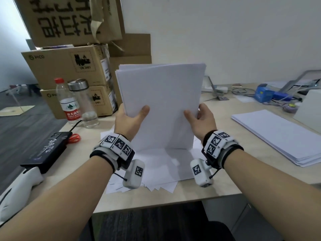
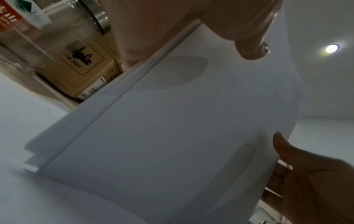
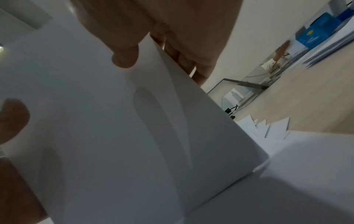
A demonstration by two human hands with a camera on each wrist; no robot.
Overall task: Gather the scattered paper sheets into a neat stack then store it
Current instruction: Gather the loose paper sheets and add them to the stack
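Note:
A thick bundle of white paper sheets (image 1: 161,105) (image 2: 172,128) (image 3: 95,121) stands upright on its bottom edge in the middle of the desk. My left hand (image 1: 129,119) grips its left side, thumb on the front face. My right hand (image 1: 202,118) grips its right side the same way, fingers behind. The top edges of the sheets are slightly uneven. Under the bundle, more loose sheets (image 1: 156,171) (image 3: 268,128) lie fanned out flat on the desk.
A neat flat paper stack (image 1: 281,136) lies at the right. A water bottle (image 1: 69,101), a glass flask (image 1: 83,103), cardboard boxes (image 1: 69,66), and a black notebook (image 1: 46,152) crowd the left. Cables and a blue box (image 1: 264,93) sit at the back right.

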